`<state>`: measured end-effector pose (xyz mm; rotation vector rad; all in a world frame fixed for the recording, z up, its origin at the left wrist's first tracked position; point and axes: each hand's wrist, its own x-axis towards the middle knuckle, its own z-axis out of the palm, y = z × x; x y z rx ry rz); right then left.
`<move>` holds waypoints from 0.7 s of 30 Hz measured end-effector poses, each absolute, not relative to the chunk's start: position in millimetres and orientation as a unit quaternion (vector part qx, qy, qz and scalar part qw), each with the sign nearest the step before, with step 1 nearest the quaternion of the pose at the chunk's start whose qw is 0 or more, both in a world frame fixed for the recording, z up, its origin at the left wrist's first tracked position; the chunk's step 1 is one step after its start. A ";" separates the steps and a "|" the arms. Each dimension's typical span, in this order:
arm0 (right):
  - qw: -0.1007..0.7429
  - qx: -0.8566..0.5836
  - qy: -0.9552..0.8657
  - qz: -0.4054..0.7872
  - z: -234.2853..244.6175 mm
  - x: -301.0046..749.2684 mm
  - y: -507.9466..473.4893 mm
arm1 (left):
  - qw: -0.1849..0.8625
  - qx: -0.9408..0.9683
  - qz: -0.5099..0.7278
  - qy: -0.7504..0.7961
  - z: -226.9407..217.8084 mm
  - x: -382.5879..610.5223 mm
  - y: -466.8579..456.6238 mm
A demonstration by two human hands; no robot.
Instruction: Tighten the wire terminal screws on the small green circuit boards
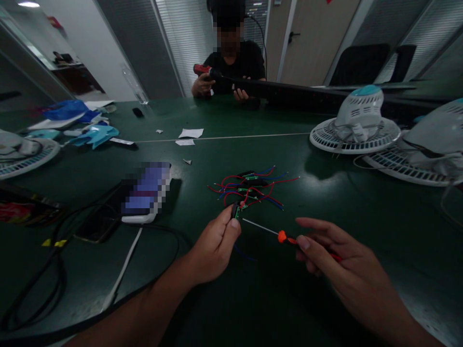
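My left hand [215,243] pinches a small green circuit board [236,210] between thumb and fingers, just above the dark green table [325,202]. A blue wire trails from it below the hand. My right hand [338,262] holds a thin screwdriver [278,234] with an orange and red handle; its metal tip points left toward the board. Just beyond both hands lies a pile of small circuit boards with red and blue wires [251,188].
A phone [146,193] rests on a stand at the left, with black and white cables [119,274] around it. White fan parts [356,123] lie at the right, blue gloves [92,135] at far left, paper scraps [190,134] mid-table. A person [231,62] sits opposite holding a red tool.
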<state>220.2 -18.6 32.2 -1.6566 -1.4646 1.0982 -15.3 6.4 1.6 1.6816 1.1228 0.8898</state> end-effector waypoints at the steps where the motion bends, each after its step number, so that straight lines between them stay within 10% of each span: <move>1: 0.329 -0.635 -0.560 0.419 32.7 219.8 -18.6 | 0.450 0.679 0.360 0.454 1.4 -15.4 6.2; 21: 0.281 -0.660 -0.520 0.464 33.8 218.1 -18.5 | 0.450 0.685 0.363 0.443 -0.1 -14.1 5.0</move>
